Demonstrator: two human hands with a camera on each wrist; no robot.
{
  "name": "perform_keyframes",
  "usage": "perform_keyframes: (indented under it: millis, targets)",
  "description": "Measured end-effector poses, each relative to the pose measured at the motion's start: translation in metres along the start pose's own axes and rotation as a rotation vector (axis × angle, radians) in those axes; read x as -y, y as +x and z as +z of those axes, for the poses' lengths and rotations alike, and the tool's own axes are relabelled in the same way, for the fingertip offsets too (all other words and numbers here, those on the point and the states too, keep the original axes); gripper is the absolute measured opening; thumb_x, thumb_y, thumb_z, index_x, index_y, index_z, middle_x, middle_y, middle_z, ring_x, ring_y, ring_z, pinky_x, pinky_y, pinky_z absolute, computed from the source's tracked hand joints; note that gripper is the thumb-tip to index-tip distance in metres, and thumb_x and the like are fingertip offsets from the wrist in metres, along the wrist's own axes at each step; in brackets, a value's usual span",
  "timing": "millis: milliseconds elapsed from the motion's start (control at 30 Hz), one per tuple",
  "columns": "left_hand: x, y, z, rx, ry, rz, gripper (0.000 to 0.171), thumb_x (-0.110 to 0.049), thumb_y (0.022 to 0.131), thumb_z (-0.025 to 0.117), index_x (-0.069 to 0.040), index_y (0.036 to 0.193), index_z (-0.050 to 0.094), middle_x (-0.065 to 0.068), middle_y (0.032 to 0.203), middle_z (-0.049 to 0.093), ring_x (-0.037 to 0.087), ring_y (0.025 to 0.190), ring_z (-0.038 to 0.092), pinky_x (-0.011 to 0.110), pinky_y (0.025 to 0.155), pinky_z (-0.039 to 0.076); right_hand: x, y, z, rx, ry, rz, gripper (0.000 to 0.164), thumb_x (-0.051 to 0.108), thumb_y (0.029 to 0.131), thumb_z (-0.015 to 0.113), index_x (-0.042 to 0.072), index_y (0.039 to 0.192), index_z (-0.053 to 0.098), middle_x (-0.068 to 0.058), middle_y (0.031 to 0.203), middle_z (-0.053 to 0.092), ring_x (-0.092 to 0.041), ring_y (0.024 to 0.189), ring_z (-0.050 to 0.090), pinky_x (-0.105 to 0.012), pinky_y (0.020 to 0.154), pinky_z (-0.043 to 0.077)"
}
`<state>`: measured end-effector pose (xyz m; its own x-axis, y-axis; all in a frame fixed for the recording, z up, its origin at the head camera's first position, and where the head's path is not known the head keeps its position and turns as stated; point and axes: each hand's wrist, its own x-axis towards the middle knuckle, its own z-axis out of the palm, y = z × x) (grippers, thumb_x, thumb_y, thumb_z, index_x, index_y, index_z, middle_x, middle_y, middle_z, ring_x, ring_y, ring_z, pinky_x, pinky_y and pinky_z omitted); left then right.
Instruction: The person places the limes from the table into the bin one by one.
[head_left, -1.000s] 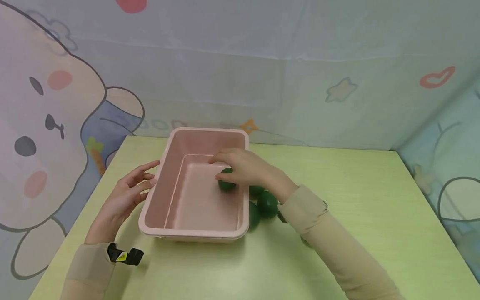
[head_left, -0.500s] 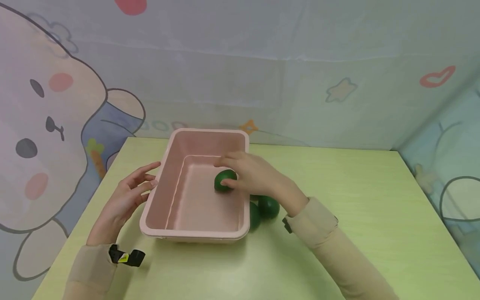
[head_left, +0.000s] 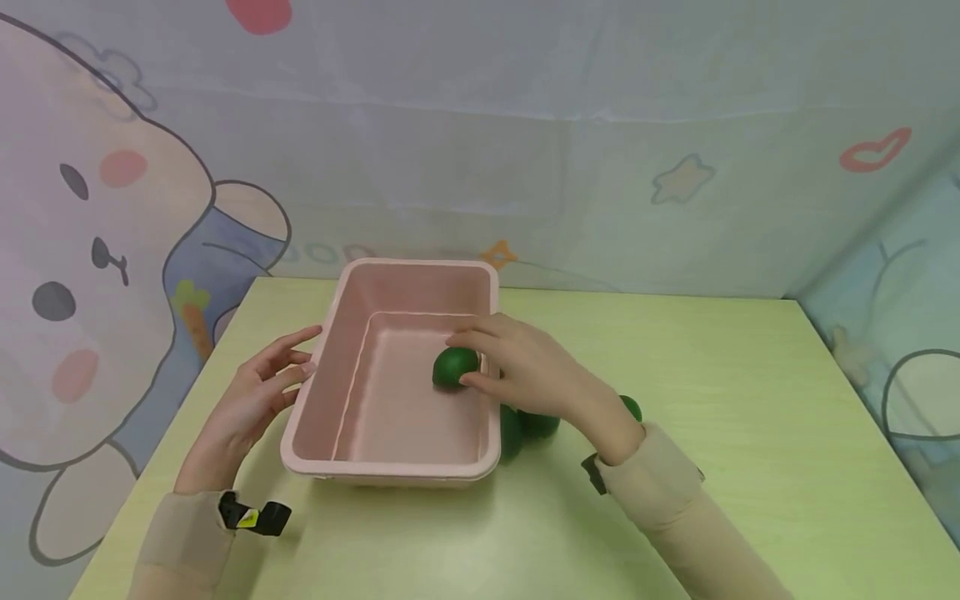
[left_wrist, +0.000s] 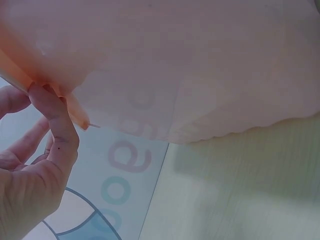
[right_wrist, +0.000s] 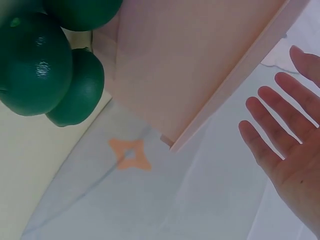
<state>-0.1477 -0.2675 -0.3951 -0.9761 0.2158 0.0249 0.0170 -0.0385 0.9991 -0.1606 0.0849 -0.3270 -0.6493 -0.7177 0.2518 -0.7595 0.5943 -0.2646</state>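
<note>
A pink plastic bin (head_left: 390, 471) stands on the table with one green lime (head_left: 452, 367) on its floor. Over the bin's right rim reaches my right hand (head_left: 525, 362), fingers spread and extended, the thumb tip overlapping the lime in the head view. Seen from the right wrist, that palm (right_wrist: 295, 145) holds nothing. My left hand (head_left: 255, 396) is at the bin's left rim, thumb and index fingertips touching it, the other fingers loosely bent. In the left wrist view a fingertip of the left hand (left_wrist: 40, 165) meets the underside of the rim.
Several more limes (right_wrist: 35, 65) lie on the table against the bin's right side, partly hidden by the rim and hand. Another lime (head_left: 631, 407) shows behind the right wrist. A printed cloth backdrop (head_left: 600, 167) rises along the table's back edge.
My right hand has drawn back to the right, its fingers coming away from the lime, which stays in the bin. A lime behind the right wrist has come into view. My left hand stays put.
</note>
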Motion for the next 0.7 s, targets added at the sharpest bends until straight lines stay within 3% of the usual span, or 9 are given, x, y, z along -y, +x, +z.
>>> perform_keyframes:
  millis: [533,700]
  targets:
    - [0.004,0.002,0.0,-0.002,0.022,0.003,0.051,-0.005,0.096,0.056,-0.013,0.144,0.044,-0.003,0.103,0.056,0.003,0.088,0.061,0.02,0.073,0.056,-0.011,-0.045,0.02,-0.22,0.084,0.046,0.045,0.025,0.089,0.07,0.015,0.131,0.059,-0.003,0.132,0.06,-0.018,0.121,0.055,-0.036,0.098,0.049]
    - [0.005,0.002,-0.002,-0.015,0.039,-0.001,0.051,-0.006,0.095,0.057,-0.014,0.144,0.044,-0.003,0.104,0.055,0.004,0.087,0.061,0.02,0.073,0.056,-0.014,-0.054,0.03,-0.302,0.116,0.013,0.047,0.02,0.086,0.073,0.013,0.13,0.059,-0.003,0.131,0.06,-0.018,0.121,0.055,-0.035,0.1,0.049]
